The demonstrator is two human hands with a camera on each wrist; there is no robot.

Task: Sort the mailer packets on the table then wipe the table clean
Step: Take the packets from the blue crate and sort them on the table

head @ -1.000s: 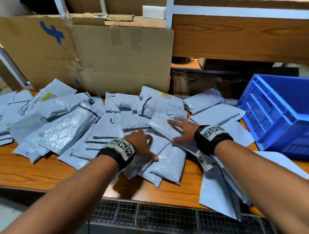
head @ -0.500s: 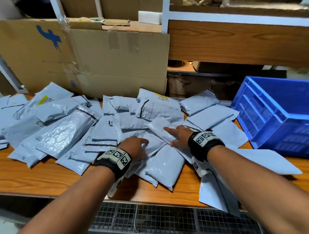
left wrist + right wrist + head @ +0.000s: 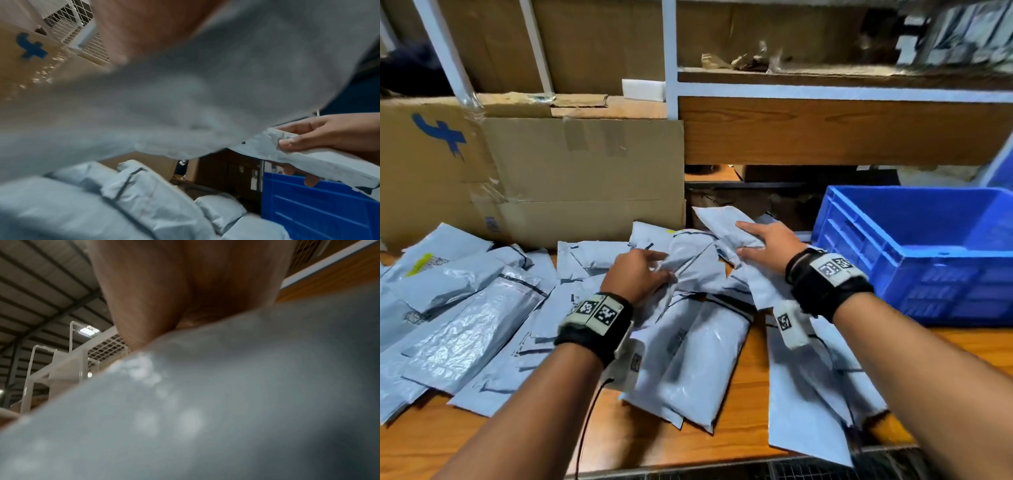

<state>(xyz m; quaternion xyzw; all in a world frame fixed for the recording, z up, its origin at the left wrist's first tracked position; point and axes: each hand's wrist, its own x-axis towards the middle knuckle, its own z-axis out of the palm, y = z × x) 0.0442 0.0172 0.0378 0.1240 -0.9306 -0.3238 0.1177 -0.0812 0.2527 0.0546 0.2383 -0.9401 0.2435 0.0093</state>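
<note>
Packets [image 3: 482, 329] cover the wooden surface [image 3: 722, 442] in the head view, grey mailers overlapping from the far left edge to the blue crate [image 3: 914, 253] at the right. The left hand [image 3: 635, 275] has its grip clamped on a crumpled packet [image 3: 691, 263] in the middle of the heap, fingers curled into the plastic. The right hand [image 3: 767, 246] grips a second packet [image 3: 726, 222] lifted clear of the pile and angled toward the crate, probably the bin for one sort class. What shows of the crate's floor is bare, so I judge sorting has barely begun and wiping is far off. A taped cardboard box [image 3: 534, 178] stands behind the heap against the shelving; its contents are hidden.

Left wrist view: a blurred grey packet [image 3: 205, 89] fills most of the frame, close under the camera. At the right edge the right hand [image 3: 329, 134] pinches its packet [image 3: 308, 160], thumb on top and fingertips curled beneath, held above the crate wall [image 3: 318, 211]. More stuffed mailers [image 3: 144, 203] lie below, untouched.

Right wrist view: the palm [image 3: 195, 280] presses straight onto soft grey plastic [image 3: 226, 402], which blocks everything beneath; only roof beams and a white rack show beyond. The fingers themselves are out of sight here.
</note>
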